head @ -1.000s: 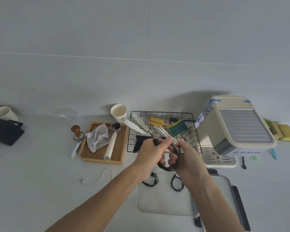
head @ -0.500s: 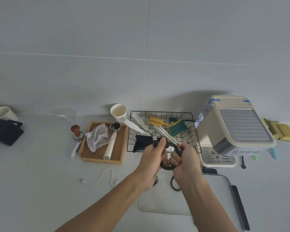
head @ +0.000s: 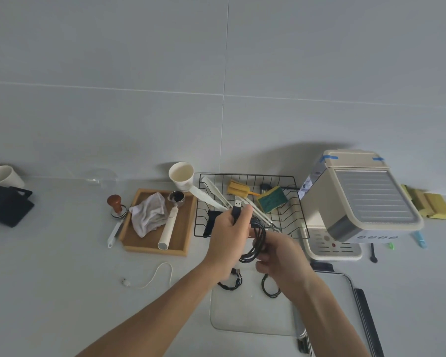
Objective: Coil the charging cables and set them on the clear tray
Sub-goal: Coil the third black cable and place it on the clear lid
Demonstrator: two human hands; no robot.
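Note:
A black charging cable [head: 258, 238] wound into a loop hangs between both hands above the counter. My left hand [head: 227, 240] pinches its USB plug end, which sticks up past my thumb. My right hand [head: 281, 256] grips the loop's lower right side. Below them lies the clear tray [head: 245, 318] with two coiled black cables on its far edge, one on the left [head: 231, 282] and one on the right [head: 269, 287]. A loose white cable [head: 155, 276] lies on the counter to the left of the tray.
A black wire rack [head: 250, 204] with tongs, brushes and a sponge stands behind my hands. A wooden tray [head: 156, 222] holds a cloth and portafilter at left. A cream coffee machine [head: 358, 199] is at right. A metal tray [head: 350, 305] adjoins the clear tray.
The loop has grown longer and hangs lower between my hands. My left hand has turned the USB plug upward; my right hand has slid down to the loop's lower side.

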